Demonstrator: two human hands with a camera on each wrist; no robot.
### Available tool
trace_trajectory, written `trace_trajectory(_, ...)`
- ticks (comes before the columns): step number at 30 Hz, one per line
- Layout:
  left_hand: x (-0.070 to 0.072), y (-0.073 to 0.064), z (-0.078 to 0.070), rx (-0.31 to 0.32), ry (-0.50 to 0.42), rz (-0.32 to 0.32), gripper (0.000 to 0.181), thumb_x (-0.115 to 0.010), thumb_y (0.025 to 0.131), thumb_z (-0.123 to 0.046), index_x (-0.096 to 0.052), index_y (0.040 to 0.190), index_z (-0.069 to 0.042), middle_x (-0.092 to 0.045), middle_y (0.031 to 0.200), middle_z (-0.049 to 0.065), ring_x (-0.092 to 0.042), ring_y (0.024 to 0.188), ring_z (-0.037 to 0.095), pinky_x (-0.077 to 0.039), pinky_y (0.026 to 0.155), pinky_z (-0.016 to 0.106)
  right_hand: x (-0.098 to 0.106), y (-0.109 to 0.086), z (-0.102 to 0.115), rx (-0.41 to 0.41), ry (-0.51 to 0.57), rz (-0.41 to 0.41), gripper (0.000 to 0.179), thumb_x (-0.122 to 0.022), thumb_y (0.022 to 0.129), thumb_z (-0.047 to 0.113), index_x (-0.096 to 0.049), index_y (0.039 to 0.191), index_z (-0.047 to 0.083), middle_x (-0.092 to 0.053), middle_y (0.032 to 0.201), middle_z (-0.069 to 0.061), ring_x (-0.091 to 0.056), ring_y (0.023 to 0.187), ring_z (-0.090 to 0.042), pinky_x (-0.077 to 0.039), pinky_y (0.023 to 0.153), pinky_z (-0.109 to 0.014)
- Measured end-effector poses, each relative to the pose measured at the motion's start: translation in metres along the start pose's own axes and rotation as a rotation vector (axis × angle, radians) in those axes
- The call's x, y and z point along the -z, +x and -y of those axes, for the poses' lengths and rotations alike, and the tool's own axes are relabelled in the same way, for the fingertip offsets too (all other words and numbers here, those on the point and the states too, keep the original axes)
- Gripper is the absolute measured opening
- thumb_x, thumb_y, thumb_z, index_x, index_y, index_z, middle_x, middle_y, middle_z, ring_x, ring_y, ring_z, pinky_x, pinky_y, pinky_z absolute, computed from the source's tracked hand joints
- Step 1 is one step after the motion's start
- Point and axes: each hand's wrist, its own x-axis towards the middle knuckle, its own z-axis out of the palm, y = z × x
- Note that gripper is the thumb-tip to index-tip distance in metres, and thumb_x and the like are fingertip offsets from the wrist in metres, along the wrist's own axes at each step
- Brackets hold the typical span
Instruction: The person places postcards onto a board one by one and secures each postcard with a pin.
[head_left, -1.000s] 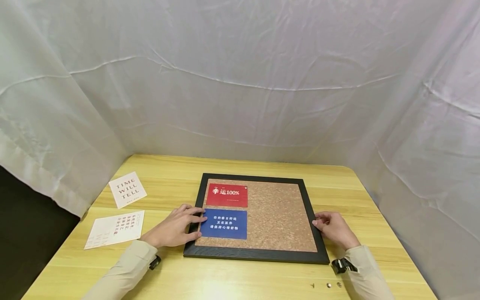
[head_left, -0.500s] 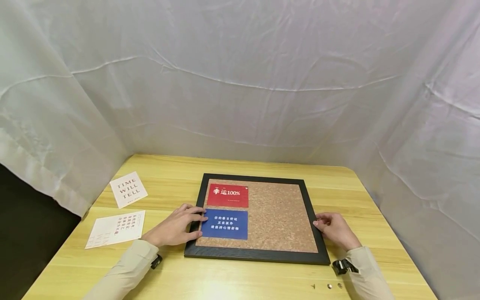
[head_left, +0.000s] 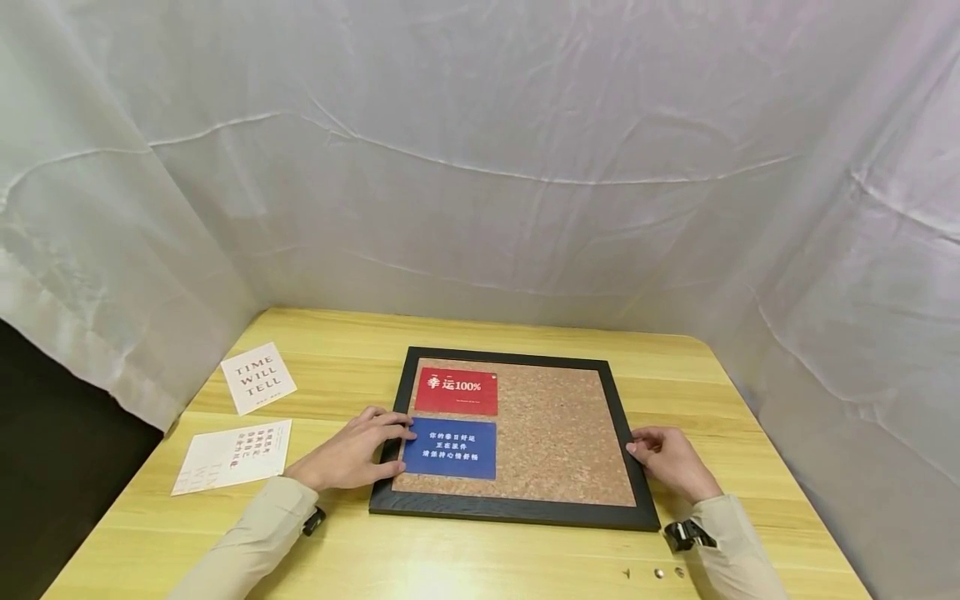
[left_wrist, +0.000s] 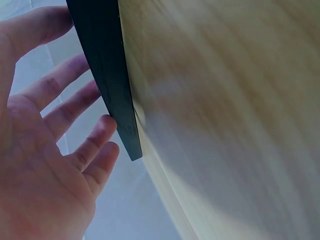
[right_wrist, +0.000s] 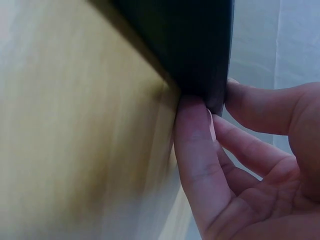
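- Close to the tabletop's (head_left: 510,554) near edge, toward its right corner, you have three small metal pieces (head_left: 659,573) in a row; their exact form is too small to tell.
- Your right hand (head_left: 675,460) grasps the corkboard (head_left: 566,442) by its black frame at the right side: thumb on the frame, a finger tucked beneath it, as the right wrist view shows.
- Your left hand (head_left: 352,450) is released, fingers spread and relaxed against the opposite side of the frame, two fingertips reaching the left edge of the blue card.
- The corkboard lies flat between your hands, about midway across the tabletop and apart from its near and far edges.
- The blue card (head_left: 457,462) lies on the cork's left part, white writing on it.
- By the tabletop's left edge, a white card (head_left: 213,454) with reddish characters sits near your left wrist.
- Just beyond the blue card, apart from it, is the red card (head_left: 453,404), reading "100%", with a tiny round spot at its upper right corner.
- Farther along the left edge lies the "TIME WILL TELL" card (head_left: 276,393), tilted.
- Pale curtain (head_left: 480,233) hangs behind the far edge.
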Motion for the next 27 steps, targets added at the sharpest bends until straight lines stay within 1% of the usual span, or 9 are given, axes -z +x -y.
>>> trace_trajectory(5, 0.0, 0.001, 0.0, 0.004, -0.011, 0.008, 0.043, -0.072, 0.095, -0.032, -0.069, 0.133, -0.012, -0.057, 0.15, 0.011, -0.048, 0.134, 0.035, -0.041, 0.11, 0.062, 0.0, -0.001, -0.002, -0.011, 0.001, 0.009, 0.034, -0.063, 0.101, 0.007, -0.063, 0.129, -0.013, -0.071, 0.1, -0.017, -0.062, 0.083, -0.018, -0.056, 0.064, -0.027)
trace_trajectory(9, 0.0, 0.002, 0.0, 0.004, -0.014, 0.017, 0.043, -0.072, 0.095, -0.032, -0.068, 0.133, -0.012, -0.057, 0.15, 0.011, -0.047, 0.134, 0.035, -0.042, 0.11, 0.061, 0.002, -0.002, -0.003, -0.031, 0.024, 0.04, 0.037, -0.063, 0.102, 0.009, -0.061, 0.131, -0.013, -0.071, 0.105, -0.019, -0.066, 0.087, -0.019, -0.06, 0.07, -0.03)
trace_trajectory(13, 0.0, 0.002, 0.0, 0.003, -0.015, 0.024, 0.043, -0.072, 0.096, -0.032, -0.068, 0.134, -0.012, -0.056, 0.151, 0.011, -0.047, 0.135, 0.035, -0.042, 0.11, 0.061, 0.007, -0.005, -0.001, -0.051, 0.055, 0.081, 0.042, -0.062, 0.103, 0.013, -0.056, 0.135, -0.015, -0.068, 0.11, -0.023, -0.07, 0.091, -0.021, -0.062, 0.076, -0.034)
trace_trajectory(16, 0.001, 0.002, 0.0, 0.005, -0.021, 0.02, 0.043, -0.072, 0.096, -0.032, -0.068, 0.133, -0.012, -0.056, 0.151, 0.012, -0.047, 0.135, 0.035, -0.042, 0.11, 0.061, 0.013, -0.01, 0.004, -0.049, 0.059, 0.094, 0.047, -0.062, 0.104, 0.016, -0.053, 0.137, -0.015, -0.067, 0.111, -0.025, -0.071, 0.089, -0.022, -0.063, 0.076, -0.035)
trace_trajectory(21, 0.002, 0.0, 0.001, 0.007, -0.025, 0.014, 0.043, -0.072, 0.096, -0.032, -0.068, 0.133, -0.012, -0.056, 0.152, 0.012, -0.047, 0.135, 0.035, -0.042, 0.11, 0.061, 0.024, -0.021, 0.011, -0.022, 0.007, 0.076, 0.047, -0.064, 0.103, 0.016, -0.054, 0.137, -0.015, -0.07, 0.104, -0.02, -0.069, 0.088, -0.022, -0.061, 0.07, -0.032)
trace_trajectory(27, 0.002, 0.0, 0.0, 0.011, -0.035, 0.016, 0.043, -0.072, 0.096, -0.033, -0.068, 0.133, -0.012, -0.056, 0.151, 0.012, -0.046, 0.135, 0.035, -0.042, 0.11, 0.061, 0.033, -0.037, 0.015, 0.057, -0.095, 0.071, 0.044, -0.068, 0.1, 0.014, -0.059, 0.132, -0.015, -0.073, 0.098, -0.014, -0.072, 0.087, -0.024, -0.058, 0.064, -0.027)
